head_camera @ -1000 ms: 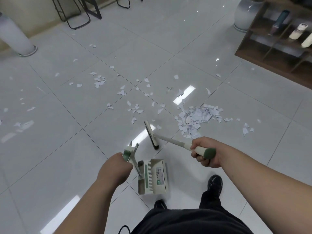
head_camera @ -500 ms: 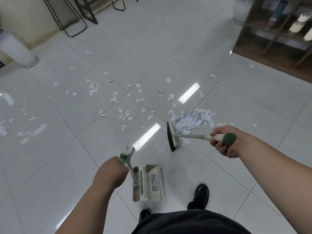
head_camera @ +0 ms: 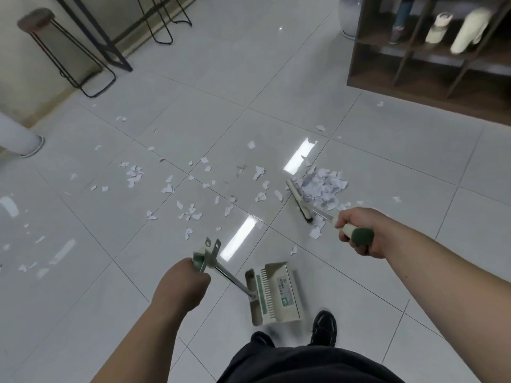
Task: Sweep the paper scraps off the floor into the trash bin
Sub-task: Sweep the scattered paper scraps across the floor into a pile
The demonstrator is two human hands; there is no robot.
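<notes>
**Scraps all over the tiles**

Glossy grey floor [head_camera: 276,87], stool [head_camera: 55,45] by the wall, shelf [head_camera: 414,67] on the right. Your right hand [head_camera: 359,230] grips the broom [head_camera: 298,200], its head against the pile [head_camera: 322,189]. Your left hand [head_camera: 179,286] grips the dustpan [head_camera: 276,294] handle. Since half a second ago your view has lifted and the stool has come in; the broom stays at the pile.

Bare floor [head_camera: 276,87] runs wide up the middle. A dark shelf [head_camera: 358,51] blocks the far right. A stool [head_camera: 36,17] and a white post [head_camera: 16,136] stand on the left. Close in, the dustpan [head_camera: 279,294] and the broom [head_camera: 298,201] are in the way.
</notes>
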